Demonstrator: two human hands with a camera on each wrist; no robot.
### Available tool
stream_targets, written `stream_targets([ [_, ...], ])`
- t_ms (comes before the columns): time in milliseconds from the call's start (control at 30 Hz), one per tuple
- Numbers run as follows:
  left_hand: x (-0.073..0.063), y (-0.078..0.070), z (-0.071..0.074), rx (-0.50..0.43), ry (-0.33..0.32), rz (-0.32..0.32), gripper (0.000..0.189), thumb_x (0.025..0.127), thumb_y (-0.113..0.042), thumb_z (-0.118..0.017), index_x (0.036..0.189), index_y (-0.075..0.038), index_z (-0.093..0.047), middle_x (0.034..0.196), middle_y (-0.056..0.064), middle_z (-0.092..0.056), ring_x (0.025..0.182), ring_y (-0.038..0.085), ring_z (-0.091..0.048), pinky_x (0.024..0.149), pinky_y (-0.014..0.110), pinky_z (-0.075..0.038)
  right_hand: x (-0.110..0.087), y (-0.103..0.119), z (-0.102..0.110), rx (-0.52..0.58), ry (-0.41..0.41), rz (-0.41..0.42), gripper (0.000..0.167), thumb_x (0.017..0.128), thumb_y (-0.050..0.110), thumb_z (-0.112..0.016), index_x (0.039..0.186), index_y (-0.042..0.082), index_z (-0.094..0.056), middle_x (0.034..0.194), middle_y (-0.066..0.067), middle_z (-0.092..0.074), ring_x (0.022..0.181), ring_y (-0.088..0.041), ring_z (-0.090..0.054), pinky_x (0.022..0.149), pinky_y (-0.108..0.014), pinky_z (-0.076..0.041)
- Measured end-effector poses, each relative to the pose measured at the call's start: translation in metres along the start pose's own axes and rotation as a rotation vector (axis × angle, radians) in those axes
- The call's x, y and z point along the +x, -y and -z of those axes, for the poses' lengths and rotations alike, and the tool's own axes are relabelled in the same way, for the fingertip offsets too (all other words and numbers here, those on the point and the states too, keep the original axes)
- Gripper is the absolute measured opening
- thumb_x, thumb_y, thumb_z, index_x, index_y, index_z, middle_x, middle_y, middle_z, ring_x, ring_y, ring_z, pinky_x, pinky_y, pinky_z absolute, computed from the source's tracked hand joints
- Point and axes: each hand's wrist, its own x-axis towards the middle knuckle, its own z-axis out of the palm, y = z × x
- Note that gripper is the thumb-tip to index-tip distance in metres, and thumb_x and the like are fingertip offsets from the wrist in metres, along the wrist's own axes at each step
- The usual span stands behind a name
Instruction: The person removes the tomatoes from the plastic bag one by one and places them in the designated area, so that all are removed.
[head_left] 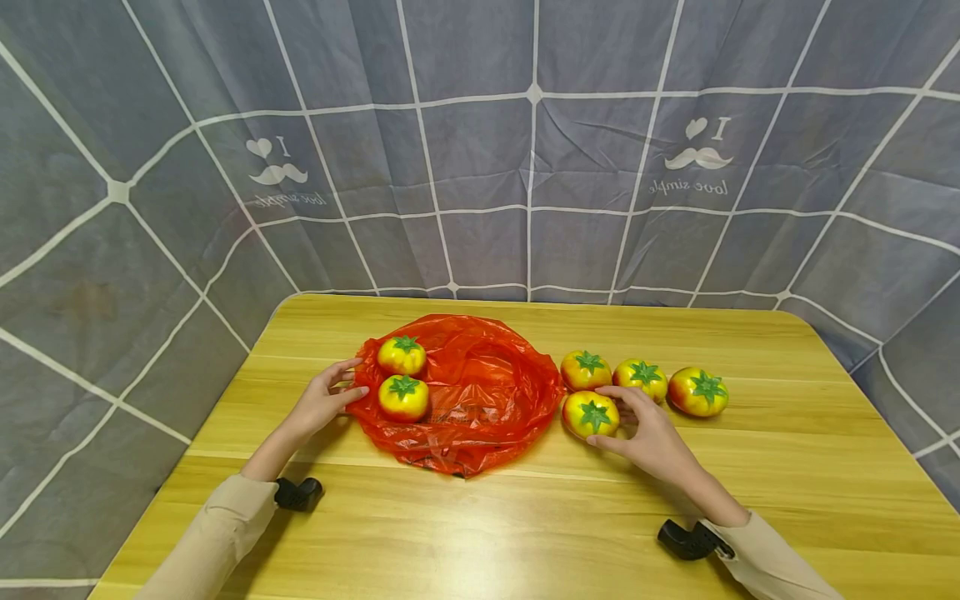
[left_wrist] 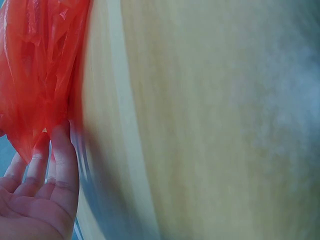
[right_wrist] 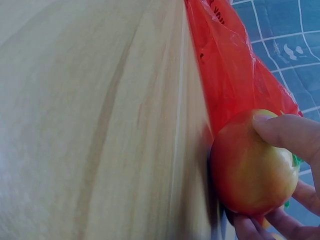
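A red plastic bag [head_left: 487, 400] lies spread open on the table, with one yellow-red tomato [head_left: 402, 357] and a second tomato [head_left: 403, 398] at its left side. My left hand [head_left: 326, 398] holds the bag's left edge; its fingertips [left_wrist: 41, 145] show through the thin plastic in the left wrist view. To the right of the bag, my right hand [head_left: 648, 429] grips a tomato [head_left: 588, 415] between thumb and fingers. The right wrist view shows this tomato [right_wrist: 250, 165] from its smooth red side, close beside the bag [right_wrist: 227, 70].
Behind and right of the gripped tomato stand another tomato [head_left: 585, 369], one beside it [head_left: 642, 379] and one farther right [head_left: 699, 392]. A wooden table [head_left: 465, 542] bears everything. Grey checked cloth [head_left: 480, 167] hangs behind and at both sides.
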Motion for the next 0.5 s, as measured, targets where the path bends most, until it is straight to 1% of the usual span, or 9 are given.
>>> stream_targets([
  [200,0.0004,0.0008,0.0001,0.006,0.0,-0.006,0.057,0.095,-0.009,-0.057,0.144,0.005,-0.033,0.133,0.034,-0.045,0.108,0.033,-0.057,0.071,0.018,-0.053,0.0019,0.0,-0.0006,0.029,0.009,0.016,0.064,0.072,0.02,-0.085,0.127,0.007,-0.056,0.127,-0.013,-0.056,0.109,-0.028,-0.06,0.09,-0.042,-0.053],
  [367,-0.0001,0.0003,0.0,0.003,-0.001,-0.015,0.057,0.095,-0.01,-0.057,0.144,0.005,-0.033,0.133,0.034,-0.045,0.109,0.036,-0.057,0.071,0.018,-0.053,0.0025,0.0001,-0.0002,0.033,0.005,0.038,0.062,0.072,0.02,-0.085,0.126,0.005,-0.057,0.126,-0.015,-0.057,0.109,-0.031,-0.06,0.088,-0.043,-0.053],
  [500,-0.0013,-0.0003,-0.0005,0.005,-0.002,-0.019,0.057,0.095,-0.011,-0.058,0.144,0.006,-0.033,0.133,0.035,-0.044,0.108,0.033,-0.058,0.07,0.019,-0.053,0.0028,0.0014,0.0009,0.034,0.0,0.054,0.061,0.072,0.02,-0.085,0.125,0.004,-0.057,0.124,-0.015,-0.058,0.107,-0.031,-0.06,0.088,-0.043,-0.053],
])
